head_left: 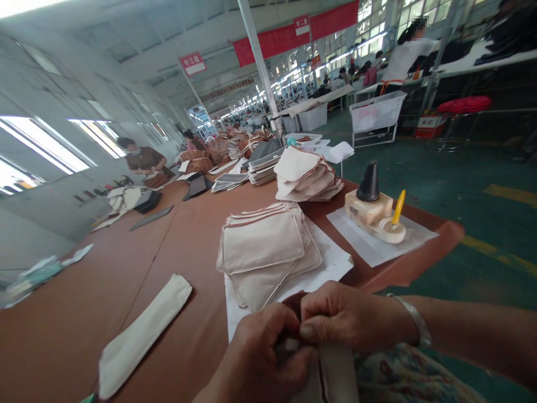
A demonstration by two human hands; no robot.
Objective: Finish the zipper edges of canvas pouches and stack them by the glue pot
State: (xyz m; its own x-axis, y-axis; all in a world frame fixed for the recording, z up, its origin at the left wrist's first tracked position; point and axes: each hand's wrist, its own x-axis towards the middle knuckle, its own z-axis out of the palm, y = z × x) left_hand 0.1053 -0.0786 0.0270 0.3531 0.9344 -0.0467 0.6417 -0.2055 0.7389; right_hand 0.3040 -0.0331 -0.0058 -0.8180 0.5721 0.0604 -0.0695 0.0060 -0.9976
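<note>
My left hand (260,352) and my right hand (348,316) meet at the bottom of the view, pinching the top edge of a cream canvas piece with brown-edged seams (336,375). The fingers hide that edge. A metal bangle circles my right wrist. Just beyond my hands, a stack of similar cream canvas pouches (262,249) lies on white paper (331,263). A second stack (304,176) sits farther along the table. To my left lies a long cream canvas strip (142,336), apart from both hands.
A black cone on a pale block (368,182) and a yellow-handled brush in a small dish (396,215) stand on paper at the brown table's (84,336) right edge. Dark stacked panels lie farther along it. A co-worker (142,159) works at its far left. A white bin trolley (375,115) stands on the green floor.
</note>
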